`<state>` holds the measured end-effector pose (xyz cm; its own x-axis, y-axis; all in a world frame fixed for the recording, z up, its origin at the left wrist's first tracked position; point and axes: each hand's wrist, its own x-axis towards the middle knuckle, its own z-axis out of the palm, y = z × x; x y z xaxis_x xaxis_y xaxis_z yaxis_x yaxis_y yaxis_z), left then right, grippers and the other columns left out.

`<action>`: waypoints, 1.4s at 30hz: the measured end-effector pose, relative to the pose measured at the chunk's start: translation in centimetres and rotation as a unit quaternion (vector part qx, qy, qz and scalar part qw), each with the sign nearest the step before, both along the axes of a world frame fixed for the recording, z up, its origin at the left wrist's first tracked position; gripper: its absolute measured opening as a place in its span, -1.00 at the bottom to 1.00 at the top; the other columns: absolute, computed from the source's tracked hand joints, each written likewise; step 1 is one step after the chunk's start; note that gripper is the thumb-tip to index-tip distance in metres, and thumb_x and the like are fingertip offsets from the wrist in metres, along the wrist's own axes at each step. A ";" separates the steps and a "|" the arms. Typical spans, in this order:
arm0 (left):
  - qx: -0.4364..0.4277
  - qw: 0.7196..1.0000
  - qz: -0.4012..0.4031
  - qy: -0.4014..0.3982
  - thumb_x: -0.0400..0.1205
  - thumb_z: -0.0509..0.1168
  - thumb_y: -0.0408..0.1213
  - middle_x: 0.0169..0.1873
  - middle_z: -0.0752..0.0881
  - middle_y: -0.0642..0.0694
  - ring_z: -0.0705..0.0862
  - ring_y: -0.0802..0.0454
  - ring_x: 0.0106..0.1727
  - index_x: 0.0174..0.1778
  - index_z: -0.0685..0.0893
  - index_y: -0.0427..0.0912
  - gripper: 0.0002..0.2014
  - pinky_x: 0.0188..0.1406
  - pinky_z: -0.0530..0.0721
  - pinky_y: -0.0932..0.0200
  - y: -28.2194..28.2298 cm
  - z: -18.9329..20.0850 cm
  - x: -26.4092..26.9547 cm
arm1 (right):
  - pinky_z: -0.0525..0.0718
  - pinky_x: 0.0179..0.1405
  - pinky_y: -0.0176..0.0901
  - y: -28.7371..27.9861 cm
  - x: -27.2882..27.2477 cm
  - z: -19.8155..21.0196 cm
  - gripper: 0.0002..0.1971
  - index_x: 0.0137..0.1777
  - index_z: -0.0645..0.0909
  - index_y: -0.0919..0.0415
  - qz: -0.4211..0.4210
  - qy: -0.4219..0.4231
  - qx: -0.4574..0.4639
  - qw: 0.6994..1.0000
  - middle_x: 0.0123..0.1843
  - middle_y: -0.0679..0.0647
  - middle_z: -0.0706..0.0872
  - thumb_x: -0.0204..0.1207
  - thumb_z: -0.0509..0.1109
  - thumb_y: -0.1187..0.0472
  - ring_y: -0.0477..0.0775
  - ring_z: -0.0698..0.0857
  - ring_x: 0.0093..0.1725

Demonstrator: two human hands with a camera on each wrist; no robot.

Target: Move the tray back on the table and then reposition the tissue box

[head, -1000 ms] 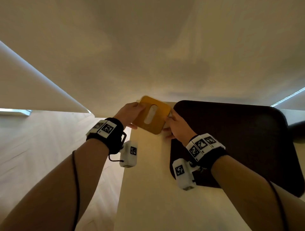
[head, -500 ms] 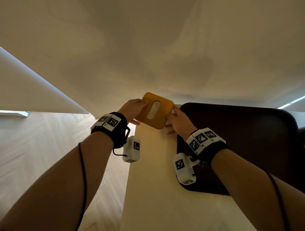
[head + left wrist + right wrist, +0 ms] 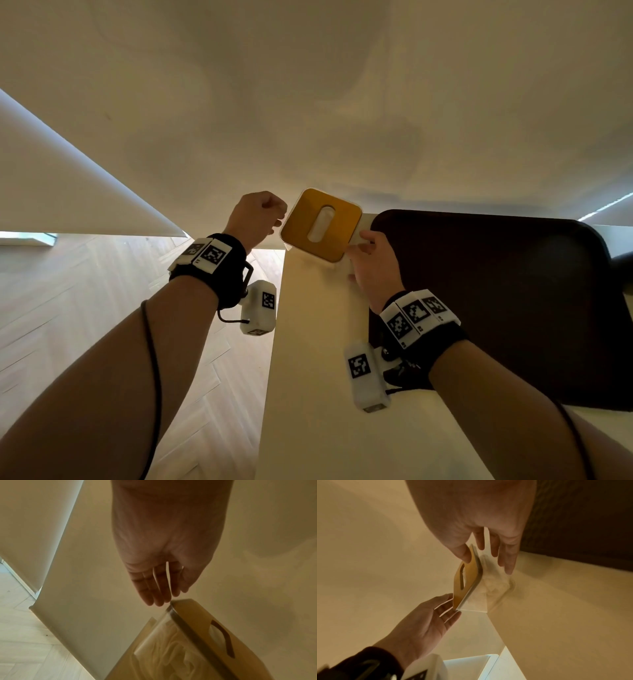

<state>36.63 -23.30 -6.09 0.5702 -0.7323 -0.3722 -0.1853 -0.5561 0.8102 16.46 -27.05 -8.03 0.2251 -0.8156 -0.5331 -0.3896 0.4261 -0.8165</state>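
Two hands are set around the clear, amber-lidded tissue box (image 3: 321, 226) at the pale surface's (image 3: 308, 377) far-left corner, left of the dark tray (image 3: 496, 291): right hand (image 3: 371, 260) pinching it for steering, left hand (image 3: 257, 216) released, fingers extended beside it.

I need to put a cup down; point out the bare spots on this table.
The bare strip of table between its left edge and the tray, nearer you than the tissue box, is free. The far corner is crowded: box, left hand, right hand.
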 end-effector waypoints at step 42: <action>0.002 0.999 0.015 0.036 0.58 0.36 -0.36 -0.23 0.72 -0.17 0.73 -0.11 -0.19 0.00 0.69 -0.26 -0.89 -0.08 0.77 -0.06 1.2 -0.4 -1.1 | 0.62 0.23 -0.11 -2.6 1.3 0.4 -0.55 0.50 0.50 0.10 0.074 0.056 -0.088 0.992 0.31 0.14 0.70 0.61 0.26 0.31 0.17 0.69 0.27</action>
<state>35.56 -22.06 -6.49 0.5628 -0.7136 -0.4172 -0.1094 -0.5645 0.8181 17.75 -29.69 -7.61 0.2973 -0.8608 -0.4131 -0.5302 0.2109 -0.8212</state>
